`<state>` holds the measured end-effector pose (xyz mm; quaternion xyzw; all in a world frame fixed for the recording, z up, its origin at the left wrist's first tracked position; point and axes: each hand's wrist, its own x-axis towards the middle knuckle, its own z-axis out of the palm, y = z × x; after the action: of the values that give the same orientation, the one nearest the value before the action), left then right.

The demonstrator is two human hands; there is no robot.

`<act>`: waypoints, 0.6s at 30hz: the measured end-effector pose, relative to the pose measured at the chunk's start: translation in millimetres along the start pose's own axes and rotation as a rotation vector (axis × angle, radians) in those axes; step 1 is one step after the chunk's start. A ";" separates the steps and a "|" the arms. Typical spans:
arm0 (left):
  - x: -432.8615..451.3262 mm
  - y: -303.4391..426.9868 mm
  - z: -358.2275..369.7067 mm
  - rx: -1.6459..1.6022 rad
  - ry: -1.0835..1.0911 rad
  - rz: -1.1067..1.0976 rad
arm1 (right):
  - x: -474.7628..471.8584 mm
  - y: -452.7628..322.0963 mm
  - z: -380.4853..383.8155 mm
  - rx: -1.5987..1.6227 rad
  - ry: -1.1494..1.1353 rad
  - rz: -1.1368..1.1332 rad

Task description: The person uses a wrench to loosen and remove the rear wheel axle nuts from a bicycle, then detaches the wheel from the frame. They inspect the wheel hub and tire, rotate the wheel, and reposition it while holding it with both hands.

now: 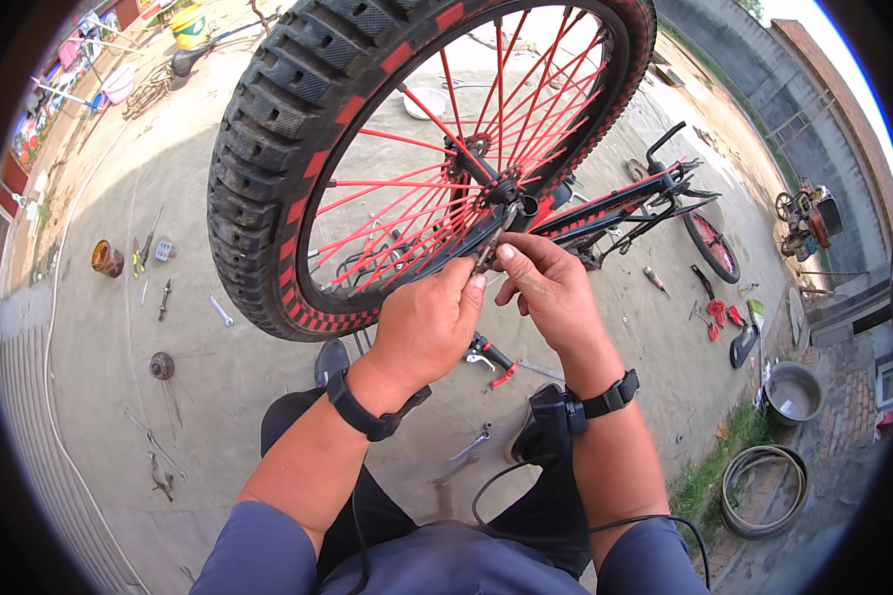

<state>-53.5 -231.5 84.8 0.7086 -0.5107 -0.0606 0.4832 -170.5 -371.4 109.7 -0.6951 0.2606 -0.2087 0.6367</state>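
Note:
A bicycle wheel (290, 245) with a knobbly black tyre, red rim markings and red spokes stands raised before me. Its hub (501, 187) faces my hands. A slim metal tool (500, 230), possibly a spanner, reaches from my fingers up to the axle end. My left hand (428, 320) grips its lower end between thumb and bent fingers. My right hand (551, 286) has thumb and forefinger close against the tool; whether they pinch it is unclear. Behind, the black and red bicycle frame (603, 204) extends to the right. A handlebar grip (500, 372) shows below my hands.
Left on the ground are a rusty can (107, 259), a spanner (221, 310), a loose hub (161, 365) and pliers (161, 480). At right lie a screwdriver (655, 281), red pedals (716, 309), a small wheel (712, 247), a metal basin (793, 392) and coiled tyres (764, 491).

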 end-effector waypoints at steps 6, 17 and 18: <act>0.0 -4.4 -4.8 0.009 -0.045 0.001 | -0.1 5.9 14.4 0.018 0.017 0.028; 12.5 11.7 -21.3 -0.028 -0.161 -0.154 | 2.0 5.8 20.6 0.162 0.021 0.029; 12.6 12.7 -24.1 -0.068 -0.133 -0.154 | 2.3 4.7 21.3 0.189 0.021 0.033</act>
<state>-42.0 -226.5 112.2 0.7232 -0.4833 -0.1619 0.4660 -155.9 -356.6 102.7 -0.6255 0.2577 -0.2290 0.6999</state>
